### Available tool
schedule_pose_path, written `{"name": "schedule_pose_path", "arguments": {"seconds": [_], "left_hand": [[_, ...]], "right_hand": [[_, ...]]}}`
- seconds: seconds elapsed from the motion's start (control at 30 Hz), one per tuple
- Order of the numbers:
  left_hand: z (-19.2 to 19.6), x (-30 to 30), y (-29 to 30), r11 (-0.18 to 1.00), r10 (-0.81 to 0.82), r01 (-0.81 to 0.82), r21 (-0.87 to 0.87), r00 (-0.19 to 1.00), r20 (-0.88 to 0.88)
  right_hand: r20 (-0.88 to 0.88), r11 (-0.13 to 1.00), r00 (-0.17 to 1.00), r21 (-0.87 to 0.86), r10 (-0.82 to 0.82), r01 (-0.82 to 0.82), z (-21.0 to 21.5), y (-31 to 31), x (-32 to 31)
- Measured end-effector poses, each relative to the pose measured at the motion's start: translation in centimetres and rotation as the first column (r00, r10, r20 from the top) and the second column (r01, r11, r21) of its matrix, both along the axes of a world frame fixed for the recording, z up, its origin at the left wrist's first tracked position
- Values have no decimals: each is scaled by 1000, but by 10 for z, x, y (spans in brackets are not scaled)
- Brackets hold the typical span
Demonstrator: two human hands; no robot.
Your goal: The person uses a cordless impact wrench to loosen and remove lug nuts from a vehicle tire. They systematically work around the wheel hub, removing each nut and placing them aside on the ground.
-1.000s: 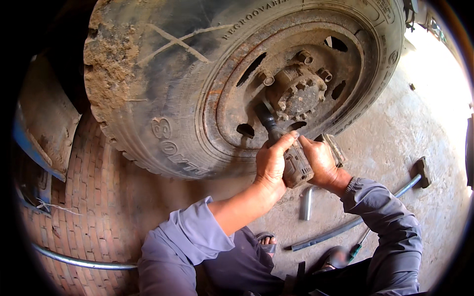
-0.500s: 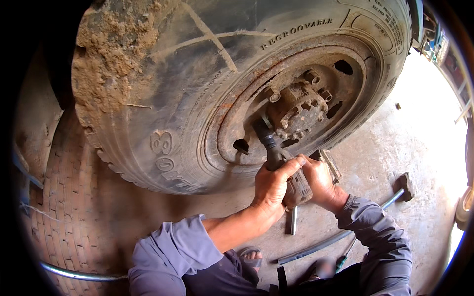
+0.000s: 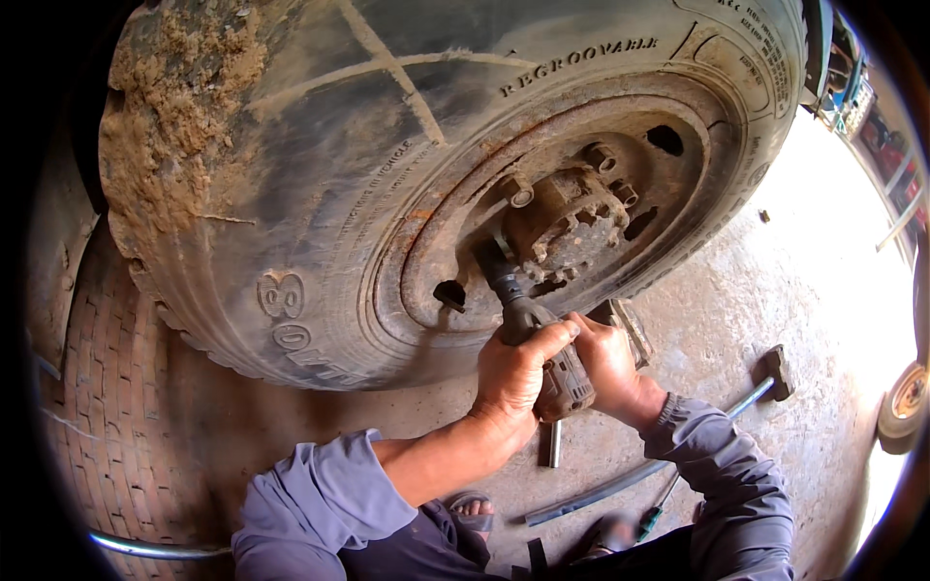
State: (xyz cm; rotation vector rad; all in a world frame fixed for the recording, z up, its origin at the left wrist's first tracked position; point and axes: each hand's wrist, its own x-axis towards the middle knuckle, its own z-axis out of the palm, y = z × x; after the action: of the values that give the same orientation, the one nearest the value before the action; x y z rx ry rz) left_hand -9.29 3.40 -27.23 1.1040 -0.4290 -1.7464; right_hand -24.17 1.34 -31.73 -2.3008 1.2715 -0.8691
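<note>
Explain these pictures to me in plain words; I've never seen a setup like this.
No robot here: these are a person's bare hands. The view is from a wide fisheye camera worn on the head, looking down, so straight edges bend. The left hand and right hand both grip a power tool; its dark nose reaches into a big, muddy wheel. On the floor lie a metal rod, a hammer and a green-handled tool.

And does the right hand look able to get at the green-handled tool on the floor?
Probably not while the right hand is closed on the power tool. If freed, it likely could: the green handle lies uncovered beside a foot.
</note>
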Motion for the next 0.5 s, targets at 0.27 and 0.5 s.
{"name": "schedule_pose_path", "arguments": {"seconds": [0.27, 0.5], "left_hand": [[3, -2, 1, 999, 20, -21, -38, 1000, -5], [1, 1, 0, 1000, 19, -20, -22, 1000, -15]], "right_hand": [[-7, 1000, 1000, 6, 9, -9, 0, 0, -1], [24, 1000, 1000, 1, 1, -1, 3, 1, 2]]}}
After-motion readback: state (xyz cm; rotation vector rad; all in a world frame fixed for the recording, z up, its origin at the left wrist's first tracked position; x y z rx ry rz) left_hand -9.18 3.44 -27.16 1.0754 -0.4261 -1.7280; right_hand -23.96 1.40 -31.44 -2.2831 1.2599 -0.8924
